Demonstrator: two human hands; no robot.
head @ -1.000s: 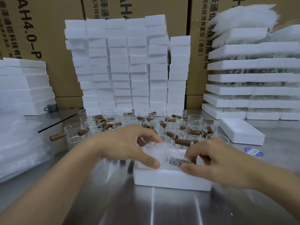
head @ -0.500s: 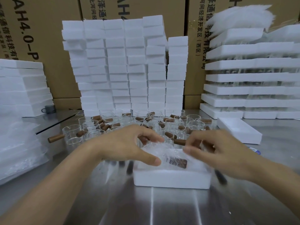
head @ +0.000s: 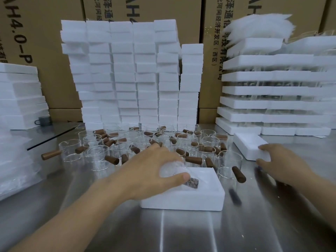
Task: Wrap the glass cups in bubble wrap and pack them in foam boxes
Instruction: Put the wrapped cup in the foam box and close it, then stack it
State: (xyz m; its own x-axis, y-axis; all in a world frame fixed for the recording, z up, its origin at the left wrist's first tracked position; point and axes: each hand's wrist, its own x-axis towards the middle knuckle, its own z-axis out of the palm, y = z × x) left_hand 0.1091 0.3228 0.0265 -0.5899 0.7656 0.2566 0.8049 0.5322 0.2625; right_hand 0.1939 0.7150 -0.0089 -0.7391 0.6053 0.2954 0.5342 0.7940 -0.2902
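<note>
**A:** How far along is it?

**B:** One cup is at the boxing stage. The left hand (head: 154, 168) has its grip closed round the wrapped cup (head: 170, 170), thumb across the front. It holds the cup down in the open foam box (head: 203, 195) at the near middle of the worktop (head: 181, 231). The brown handle end shows through the wrap just under the thumb.

**A:** Is it seated properly?

**B:** Hard to say. The hand covers most of it, so it may be only half in.

**A:** And the other hand?

**B:** The right hand (head: 285, 165) is out to the right. Its grip pinches the near end of the foam lid (head: 250, 142), finger on top and thumb on the front face. I judge that closing the box is the step in hand.

**A:** What's left?

**B:** Most of it. A crowd of bare cups (head: 160, 140) with wooden handles stands just behind the box, none wrapped. The bubble wrap sheets (head: 14, 160) lie heaped at the left edge. The stacked foam boxes (head: 131, 73) wall off the back.

**A:** Is anything in the way?

**B:** A stray cup (head: 226, 172) stands just beside the box's right wall, between lid and box, with its handle jutting out. The lid should pass over it rather than sweep across. The foam trays (head: 272, 104) on the right are well apart.
</note>
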